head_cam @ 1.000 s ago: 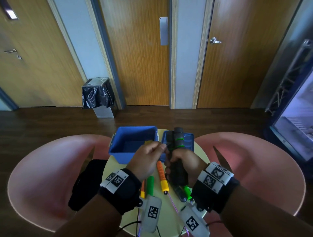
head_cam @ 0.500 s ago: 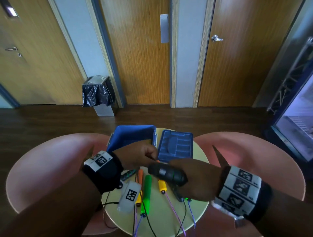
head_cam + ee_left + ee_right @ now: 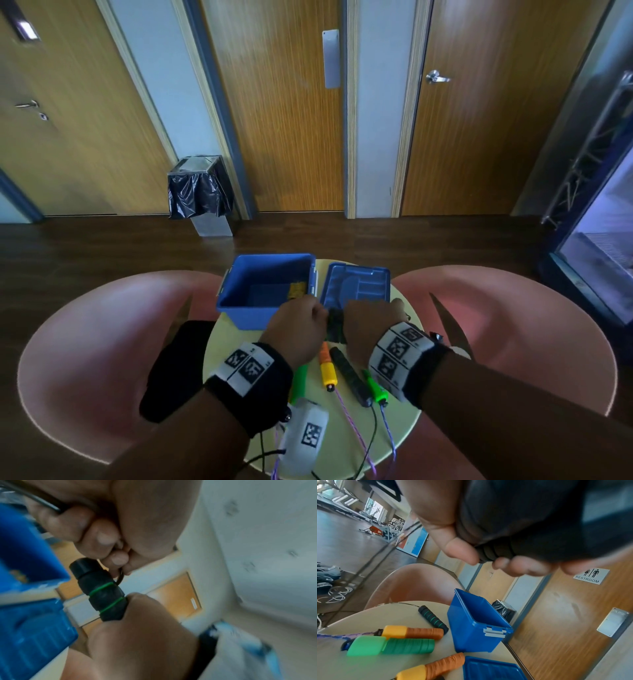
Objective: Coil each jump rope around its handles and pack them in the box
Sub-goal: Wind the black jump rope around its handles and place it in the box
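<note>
Having swung left, right hand [image 3: 371,320] (seemingly) meets left hand [image 3: 298,329] at black handle [image 3: 101,589].

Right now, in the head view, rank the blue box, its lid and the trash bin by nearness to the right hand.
1. Lid, just beyond the right hand.
2. Blue box, leftward, past the left hand.
3. Trash bin, far back against the wall.

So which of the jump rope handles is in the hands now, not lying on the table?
The black foam handle with green rings, gripped by the right hand; the left hand holds its cord. The orange, green and other black handles lie on the table.
</note>
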### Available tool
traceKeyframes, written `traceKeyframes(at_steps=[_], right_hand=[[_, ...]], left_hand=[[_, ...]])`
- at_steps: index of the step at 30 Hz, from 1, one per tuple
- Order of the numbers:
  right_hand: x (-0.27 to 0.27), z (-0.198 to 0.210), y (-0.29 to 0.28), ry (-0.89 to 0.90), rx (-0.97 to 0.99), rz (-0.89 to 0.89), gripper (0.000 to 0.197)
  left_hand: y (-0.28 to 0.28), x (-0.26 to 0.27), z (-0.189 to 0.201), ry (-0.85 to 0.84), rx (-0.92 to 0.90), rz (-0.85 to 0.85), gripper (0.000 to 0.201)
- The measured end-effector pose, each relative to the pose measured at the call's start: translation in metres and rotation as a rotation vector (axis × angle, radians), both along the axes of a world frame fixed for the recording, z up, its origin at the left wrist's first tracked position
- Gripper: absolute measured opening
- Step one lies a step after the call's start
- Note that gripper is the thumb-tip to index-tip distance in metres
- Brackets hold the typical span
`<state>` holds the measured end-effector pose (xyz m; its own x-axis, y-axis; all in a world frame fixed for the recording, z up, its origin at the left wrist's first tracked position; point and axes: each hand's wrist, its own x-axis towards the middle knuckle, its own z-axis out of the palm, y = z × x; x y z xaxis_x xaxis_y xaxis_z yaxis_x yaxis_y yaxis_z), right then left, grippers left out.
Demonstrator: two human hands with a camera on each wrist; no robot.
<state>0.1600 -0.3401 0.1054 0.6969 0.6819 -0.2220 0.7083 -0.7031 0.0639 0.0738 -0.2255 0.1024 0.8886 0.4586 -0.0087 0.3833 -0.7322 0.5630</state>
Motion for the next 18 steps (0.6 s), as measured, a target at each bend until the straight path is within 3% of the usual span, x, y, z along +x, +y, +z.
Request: traceKeyframes(at_steps=[5, 8, 11, 15, 18], right_hand=[[0.009, -0.002, 0.011, -0.135, -0.006, 0.044, 0.031], [0.008, 0.002, 0.013, -0.188, -0.029, 0.101, 0.029], [0.008, 0.004, 0.014, -0.219, -0.064, 0.135, 0.029], [0.009, 0.002, 0.011, -0.267, -0.090, 0.163, 0.026], [0.011, 0.003, 0.008, -0.268, -0.082, 0.166, 0.031]], left_hand=[[0.005, 0.003, -0.004, -0.060, -0.865, 0.265, 0.024], [0.009, -0.001, -0.002, -0.038, -1.135, 0.321, 0.029], [0.018, -0.003, -0.003, 0.105, -1.282, 0.275, 0.038], [0.020, -0.007, -0.008, 0.111, -1.361, 0.295, 0.026], [0.010, -0.006, -0.011, -0.004, -1.152, 0.324, 0.019]])
